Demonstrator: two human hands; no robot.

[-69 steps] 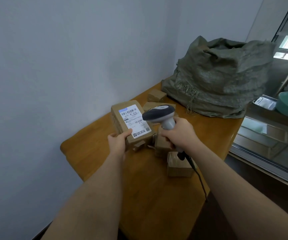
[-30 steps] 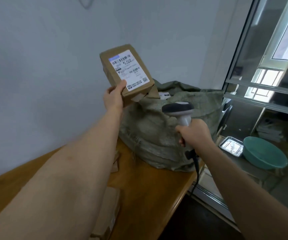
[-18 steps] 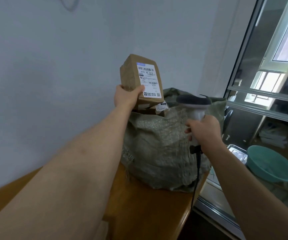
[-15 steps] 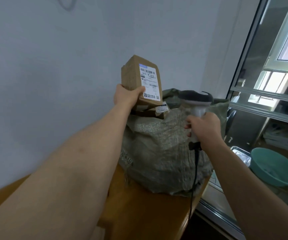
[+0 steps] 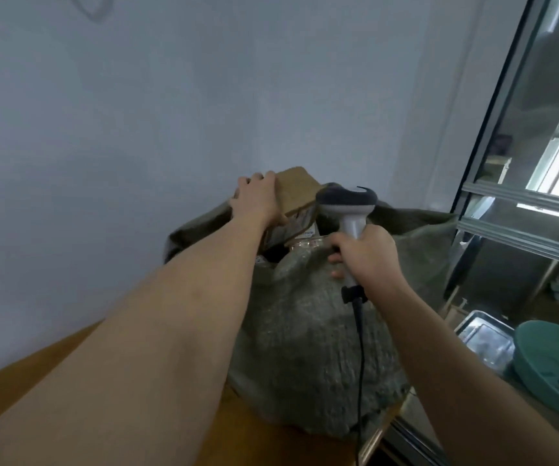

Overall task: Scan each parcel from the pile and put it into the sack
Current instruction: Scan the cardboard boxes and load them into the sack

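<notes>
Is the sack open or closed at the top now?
Open. The sack gapes at its top; the left hand holds a box over the opening, and other parcels show inside.

i can't read the label on the parcel (image 5: pixel 296 191); its printed face is turned away and my left hand (image 5: pixel 259 200) covers its near edge. the sack (image 5: pixel 308 331) hides whatever lies deeper inside. the scanner (image 5: pixel 347 203) cable runs off the bottom edge, and my right hand (image 5: pixel 367 253) covers most of the grip.
</notes>
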